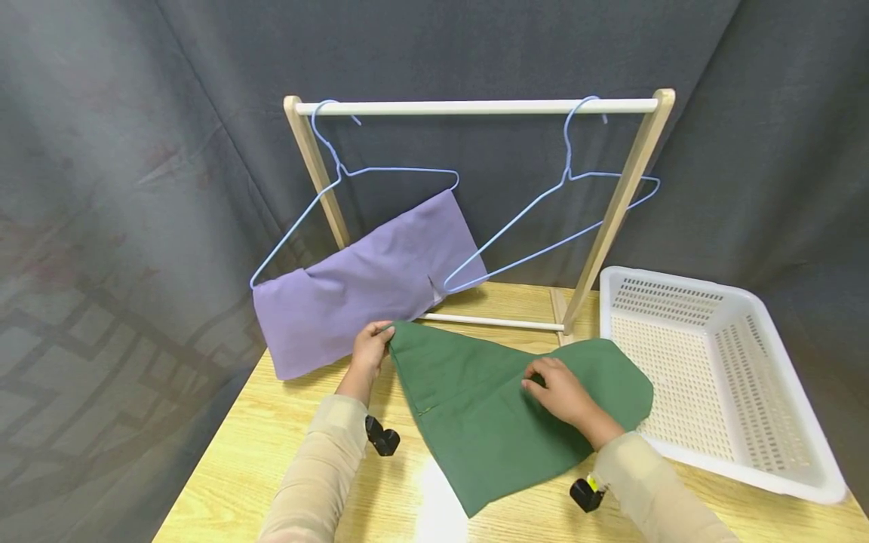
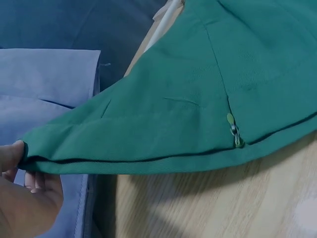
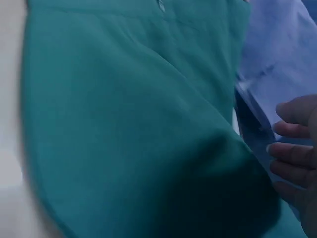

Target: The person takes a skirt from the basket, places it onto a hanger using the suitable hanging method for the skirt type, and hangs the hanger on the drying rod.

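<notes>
A green skirt with a small zipper at its waistband lies spread over the table, its waistband corner raised at the left. My left hand pinches that corner between thumb and fingers. Over the skirt's right part hovers my right hand, fingers loosely bent, holding nothing; in the right wrist view its fingers look apart from the cloth. Just behind my left hand, a purple folded garment hangs from a blue hanger.
A wooden rack with a white rail stands at the back. A second blue hanger hangs bare on its right side. At the right sits a white perforated basket, partly behind the skirt's edge. The wooden table ends at the left.
</notes>
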`<state>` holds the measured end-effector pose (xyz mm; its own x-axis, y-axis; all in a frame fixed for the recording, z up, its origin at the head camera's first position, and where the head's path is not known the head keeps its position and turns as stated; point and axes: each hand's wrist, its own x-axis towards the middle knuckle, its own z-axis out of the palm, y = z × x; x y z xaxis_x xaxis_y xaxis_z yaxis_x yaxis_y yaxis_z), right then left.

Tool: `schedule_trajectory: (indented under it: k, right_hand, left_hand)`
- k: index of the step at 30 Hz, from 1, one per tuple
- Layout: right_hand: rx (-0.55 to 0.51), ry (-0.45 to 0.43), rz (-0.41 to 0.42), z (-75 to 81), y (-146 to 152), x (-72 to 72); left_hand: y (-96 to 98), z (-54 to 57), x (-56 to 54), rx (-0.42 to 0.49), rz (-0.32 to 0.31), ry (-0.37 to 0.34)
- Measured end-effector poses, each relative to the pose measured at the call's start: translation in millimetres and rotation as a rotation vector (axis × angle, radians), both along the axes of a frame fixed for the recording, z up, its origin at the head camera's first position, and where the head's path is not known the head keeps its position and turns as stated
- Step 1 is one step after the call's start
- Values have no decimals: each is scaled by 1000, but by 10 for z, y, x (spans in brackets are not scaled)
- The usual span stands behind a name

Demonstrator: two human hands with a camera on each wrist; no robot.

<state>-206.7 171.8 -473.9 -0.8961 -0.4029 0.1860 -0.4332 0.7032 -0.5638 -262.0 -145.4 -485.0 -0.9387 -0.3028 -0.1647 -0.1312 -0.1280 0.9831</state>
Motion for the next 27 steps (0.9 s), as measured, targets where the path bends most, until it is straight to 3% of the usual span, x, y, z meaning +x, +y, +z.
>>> schedule_trajectory:
  k: [6, 9, 10, 13, 16, 18, 20, 23, 25, 27]
  right_hand:
    - [77, -14, -58, 30, 112, -317]
    - [156, -34, -66, 5, 148, -437]
    - [192, -40, -67, -8, 156, -471]
    - [318, -72, -65, -44, 154, -546]
    - [415, -158, -55, -70, 131, -589]
    - [431, -244, -52, -77, 110, -602]
    - [424, -332, -59, -83, 91, -607]
    - [414, -428, -74, -104, 79, -610]
    - [424, -446, -75, -133, 76, -607]
    - [426, -442, -71, -165, 78, -603]
  left_hand:
    - [109, 352, 207, 41, -50, -6]
    - [112, 311, 176, 54, -73, 6]
    - [109, 268, 146, 50, -74, 12]
    - [44, 134, 70, 128, -139, 127]
    - [-113, -327, -185, 260, -255, 305]
    - [-143, -463, -276, 324, -295, 346]
    - [-144, -499, -287, 359, -331, 381]
    - [10, -41, -44, 338, -313, 323]
    - [54, 155, 66, 350, -340, 316]
    - [84, 279, 117, 354, -333, 276]
